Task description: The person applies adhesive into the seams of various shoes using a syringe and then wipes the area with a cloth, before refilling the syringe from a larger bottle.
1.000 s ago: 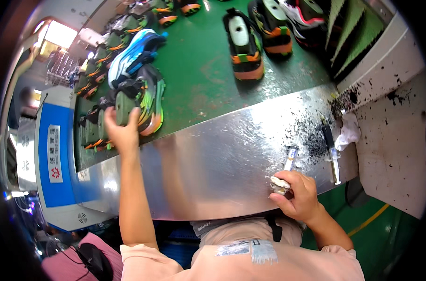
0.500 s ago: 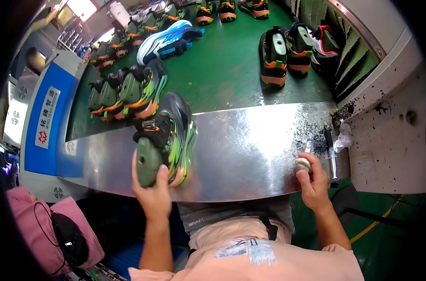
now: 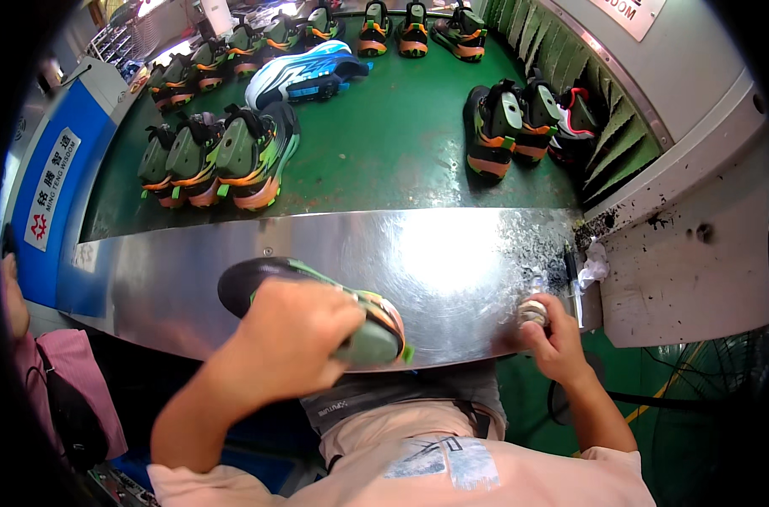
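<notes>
Green shoe down on the steel bench

Green and orange, the shoe (image 3: 334, 317) lies on its side under my left hand (image 3: 296, 334), which is clenched over its upper and presses it against the metal sheet (image 3: 452, 253) at the near edge of the bench. My right hand (image 3: 553, 338) is curled around a small round pale thing (image 3: 532, 311), perhaps a brush head or a stopper; I cannot tell which, only that my fingers are closed on it. It rests on the metal sheet, near the dark speckled mess by the corner.

Judging by how things lie, one shoe is picked and laid in place for working, and nothing has been put to it yet: the two hands are well apart. Beyond the sheet, the green belt (image 3: 384, 144) carries many more shoes, a group of green ones (image 3: 211, 156) at the left, a blue and white one (image 3: 308, 72), and dark ones (image 3: 520, 122) at the right by the slatted guard.

Half a second ago I held this shoe upright in the air over the sheet; now it is down flat and pinned. My right hand has hardly shifted from its spot.
</notes>
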Demonstrator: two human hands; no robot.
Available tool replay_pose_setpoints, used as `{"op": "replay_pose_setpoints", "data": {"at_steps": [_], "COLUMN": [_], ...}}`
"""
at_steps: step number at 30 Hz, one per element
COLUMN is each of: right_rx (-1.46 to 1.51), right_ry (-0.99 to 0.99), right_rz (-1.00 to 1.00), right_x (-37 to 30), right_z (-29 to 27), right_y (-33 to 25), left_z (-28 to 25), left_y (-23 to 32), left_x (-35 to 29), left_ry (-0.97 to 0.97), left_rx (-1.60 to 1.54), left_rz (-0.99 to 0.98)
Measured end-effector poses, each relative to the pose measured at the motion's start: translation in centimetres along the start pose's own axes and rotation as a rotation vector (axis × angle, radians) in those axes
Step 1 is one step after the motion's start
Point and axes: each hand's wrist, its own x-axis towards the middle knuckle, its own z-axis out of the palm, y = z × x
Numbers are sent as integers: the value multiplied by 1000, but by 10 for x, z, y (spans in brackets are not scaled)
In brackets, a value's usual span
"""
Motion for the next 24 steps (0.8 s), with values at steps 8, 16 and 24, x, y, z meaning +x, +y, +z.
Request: {"op": "replay_pose_setpoints", "data": {"at_steps": [8,16,24], "right_rx": [-83,1170,1147], "right_ry": [-21,-632,-950], "right_rz": [25,-121,18], "right_x": [-3,46,82], "right_z": [17,79,140], "right_y": [-22,-127,-158], "left_z": [63,76,77], "left_y": [28,24,17], "left_x": [-81,-91,-94], "left_ry": [589,599,572], "left_rx": [50,42,11], "left_rz": [-112,-74,-60]}}
